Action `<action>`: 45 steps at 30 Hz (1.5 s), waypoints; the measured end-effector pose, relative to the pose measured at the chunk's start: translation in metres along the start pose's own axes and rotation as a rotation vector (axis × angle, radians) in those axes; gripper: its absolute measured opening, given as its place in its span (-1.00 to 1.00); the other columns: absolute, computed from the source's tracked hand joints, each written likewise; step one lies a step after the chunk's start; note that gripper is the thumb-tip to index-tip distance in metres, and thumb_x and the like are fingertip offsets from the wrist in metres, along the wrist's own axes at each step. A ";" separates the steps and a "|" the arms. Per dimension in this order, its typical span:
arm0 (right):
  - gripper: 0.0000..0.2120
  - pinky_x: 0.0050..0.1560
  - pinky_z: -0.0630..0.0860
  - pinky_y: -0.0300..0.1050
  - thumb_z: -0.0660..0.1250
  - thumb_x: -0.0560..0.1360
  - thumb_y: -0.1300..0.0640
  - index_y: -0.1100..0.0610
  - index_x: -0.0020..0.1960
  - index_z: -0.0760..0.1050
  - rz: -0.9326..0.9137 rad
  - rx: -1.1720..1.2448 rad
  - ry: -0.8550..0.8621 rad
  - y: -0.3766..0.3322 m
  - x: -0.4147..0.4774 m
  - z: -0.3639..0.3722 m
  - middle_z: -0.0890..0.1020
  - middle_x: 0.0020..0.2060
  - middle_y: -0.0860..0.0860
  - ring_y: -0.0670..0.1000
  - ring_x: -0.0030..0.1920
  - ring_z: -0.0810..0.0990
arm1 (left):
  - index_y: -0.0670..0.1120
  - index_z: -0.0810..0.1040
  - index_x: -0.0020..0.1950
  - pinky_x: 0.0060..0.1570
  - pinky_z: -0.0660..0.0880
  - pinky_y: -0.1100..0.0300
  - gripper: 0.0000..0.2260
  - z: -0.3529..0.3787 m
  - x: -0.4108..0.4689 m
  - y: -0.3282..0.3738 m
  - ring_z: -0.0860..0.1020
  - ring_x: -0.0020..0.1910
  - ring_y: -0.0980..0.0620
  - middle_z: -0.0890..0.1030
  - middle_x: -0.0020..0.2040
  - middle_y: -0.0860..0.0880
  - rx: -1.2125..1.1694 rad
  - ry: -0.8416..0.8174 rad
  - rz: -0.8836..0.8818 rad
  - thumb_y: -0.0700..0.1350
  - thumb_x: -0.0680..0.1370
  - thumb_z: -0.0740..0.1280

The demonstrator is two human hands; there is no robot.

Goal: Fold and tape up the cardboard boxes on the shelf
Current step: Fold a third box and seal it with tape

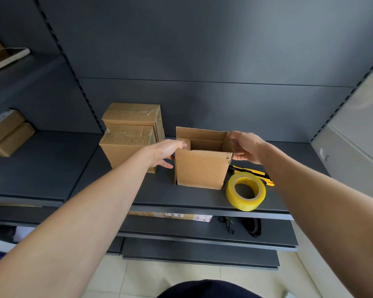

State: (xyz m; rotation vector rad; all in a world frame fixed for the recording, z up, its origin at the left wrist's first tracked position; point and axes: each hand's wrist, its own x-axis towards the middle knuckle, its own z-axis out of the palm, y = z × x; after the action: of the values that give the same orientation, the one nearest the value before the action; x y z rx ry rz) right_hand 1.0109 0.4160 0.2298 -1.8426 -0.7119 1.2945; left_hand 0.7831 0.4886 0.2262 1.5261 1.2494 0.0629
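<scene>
An open cardboard box point(200, 168) stands mid-shelf point(159, 196), near the front edge. The left hand point(167, 150) curls its fingers over the left rim, and the right hand point(247, 147) grips the right flap. Inside, only folded flaps show. Taped boxes point(127, 136) are stacked just left; a tape roll point(238, 202) and a yellow knife point(254, 172) lie right.

Shelf point(52, 168) wide open left of the taped boxes point(127, 138), narrow gap between them and the open box point(200, 168), tape roll point(246, 191) and yellow cutter point(254, 172) crowding its right side
</scene>
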 end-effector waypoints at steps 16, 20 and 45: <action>-0.59 -0.36 0.61 -0.13 0.41 0.43 -0.17 0.20 -0.05 0.51 -0.033 -0.239 0.285 -0.015 0.012 0.014 0.60 -0.22 0.10 0.06 -0.34 0.62 | 0.03 0.33 0.46 0.04 0.49 0.05 -0.63 0.005 0.002 0.002 0.38 0.22 -0.02 0.32 0.44 -0.03 0.030 0.016 0.052 -0.09 0.64 0.11; -0.58 -0.57 0.44 -0.27 0.31 0.48 -0.23 0.16 -0.21 0.48 -0.095 -0.479 0.408 -0.018 0.014 0.019 0.56 -0.32 0.06 0.04 -0.47 0.58 | 0.03 0.33 0.46 0.00 0.51 0.08 -0.63 0.005 0.001 0.003 0.40 0.20 -0.02 0.34 0.42 -0.03 0.033 0.020 0.053 -0.09 0.64 0.11; -0.60 -0.28 0.38 -0.12 0.16 0.56 -0.20 0.09 -0.22 0.47 -0.294 -0.791 0.465 -0.012 0.016 0.032 0.50 -0.28 0.04 0.09 -0.27 0.49 | 0.02 0.39 0.42 0.08 0.53 0.03 -0.57 0.004 0.001 0.001 0.41 0.18 0.00 0.38 0.39 -0.01 0.057 0.065 0.113 -0.21 0.55 0.16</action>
State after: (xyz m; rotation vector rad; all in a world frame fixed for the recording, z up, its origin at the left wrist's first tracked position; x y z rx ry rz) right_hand 0.9859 0.4440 0.2254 -2.4027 -1.2797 0.3585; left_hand 0.7866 0.4870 0.2243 1.6550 1.2243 0.1527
